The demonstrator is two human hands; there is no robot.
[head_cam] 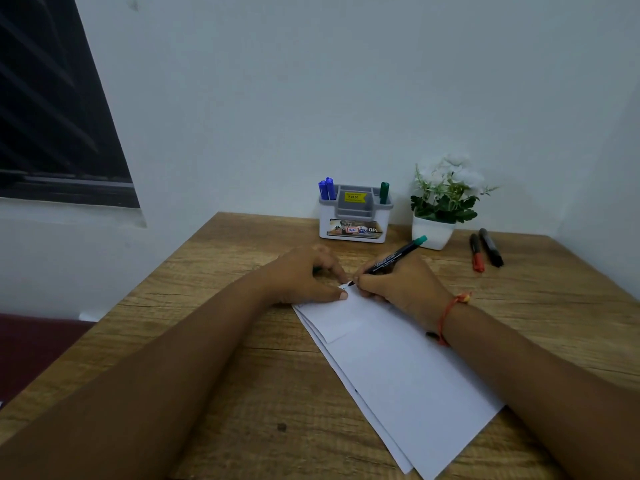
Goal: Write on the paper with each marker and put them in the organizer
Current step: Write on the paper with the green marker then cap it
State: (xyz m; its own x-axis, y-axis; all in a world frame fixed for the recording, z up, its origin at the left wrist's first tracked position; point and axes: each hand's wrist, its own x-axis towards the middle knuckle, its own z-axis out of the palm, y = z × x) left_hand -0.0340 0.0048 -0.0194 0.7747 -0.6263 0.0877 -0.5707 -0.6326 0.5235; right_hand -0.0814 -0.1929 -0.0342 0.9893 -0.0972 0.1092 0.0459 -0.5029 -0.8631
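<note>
Writing is the step in hand: our right hand [398, 285] pinches a teal-ended marker [394, 256], its tip touching the far corner of the paper [398, 368], which lies on the desk [207, 306] in front of the organizer [355, 216]. Our left hand [304, 275] presses that corner down with bent fingers; whether it hides a cap we cannot tell. Blue markers [327, 188] stand in the organizer's left slot, a green marker [384, 192] in its right. A red marker [477, 252] and a black marker [491, 247] lie right of the organizer, probably untested. Next, we judge, the held marker needs capping, then carrying forward into the organizer.
</note>
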